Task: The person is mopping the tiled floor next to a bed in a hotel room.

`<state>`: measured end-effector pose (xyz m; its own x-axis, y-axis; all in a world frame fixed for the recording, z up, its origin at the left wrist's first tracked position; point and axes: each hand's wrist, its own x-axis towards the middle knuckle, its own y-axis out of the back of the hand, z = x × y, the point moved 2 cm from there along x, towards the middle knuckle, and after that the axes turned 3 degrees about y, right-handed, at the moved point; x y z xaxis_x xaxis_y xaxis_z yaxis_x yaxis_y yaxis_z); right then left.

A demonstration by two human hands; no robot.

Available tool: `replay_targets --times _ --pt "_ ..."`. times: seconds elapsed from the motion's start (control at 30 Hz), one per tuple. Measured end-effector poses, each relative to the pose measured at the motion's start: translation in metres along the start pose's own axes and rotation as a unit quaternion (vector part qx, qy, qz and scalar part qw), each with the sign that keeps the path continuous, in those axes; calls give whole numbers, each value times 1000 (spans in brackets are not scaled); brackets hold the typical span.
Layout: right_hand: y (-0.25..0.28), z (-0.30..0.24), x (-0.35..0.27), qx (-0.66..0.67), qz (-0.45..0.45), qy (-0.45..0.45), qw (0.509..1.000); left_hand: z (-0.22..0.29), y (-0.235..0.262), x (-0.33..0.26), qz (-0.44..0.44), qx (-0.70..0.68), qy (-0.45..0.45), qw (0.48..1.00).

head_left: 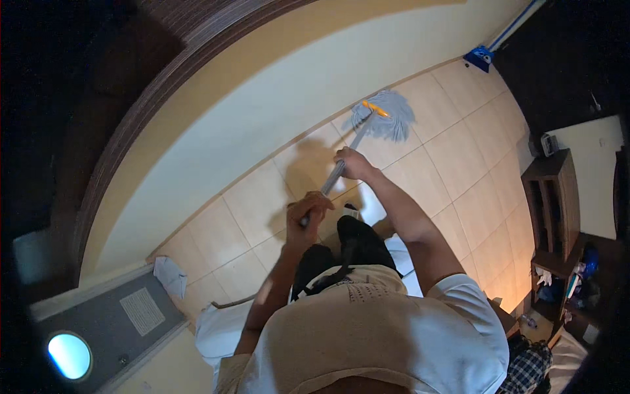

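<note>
Both my hands are wrapped round the grey handle of a string mop (387, 121). My left hand (310, 209) grips it near its top end, close to my body. Farther down the shaft, my right hand (354, 163) holds it with the arm stretched forward. The mop has an orange-yellow clamp, and its grey strands lie fanned out on the tiled floor (453, 157), up against the foot of the pale wall (315, 85). The handle slants away from me, forward and to the right.
A blue dustpan or broom head (480, 58) rests in the far right corner, by a dark door (564, 65). Along the right stand a brown wooden cabinet (558, 197) and cluttered shelves. A grey door (118, 322) with a round window is at the lower left, beside a whitish cloth (170, 277).
</note>
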<state>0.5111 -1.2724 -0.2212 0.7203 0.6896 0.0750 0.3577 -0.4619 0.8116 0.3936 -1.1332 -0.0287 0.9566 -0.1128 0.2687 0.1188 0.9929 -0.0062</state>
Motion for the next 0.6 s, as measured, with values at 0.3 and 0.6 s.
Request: replay_targets --times 0.3,0.6 --pt "-104 -180 59 12 -136 65 989 86 147 -118 147 63 134 978" --pt "-248 -443 104 172 -133 310 926 185 262 -290 331 182 38 925"
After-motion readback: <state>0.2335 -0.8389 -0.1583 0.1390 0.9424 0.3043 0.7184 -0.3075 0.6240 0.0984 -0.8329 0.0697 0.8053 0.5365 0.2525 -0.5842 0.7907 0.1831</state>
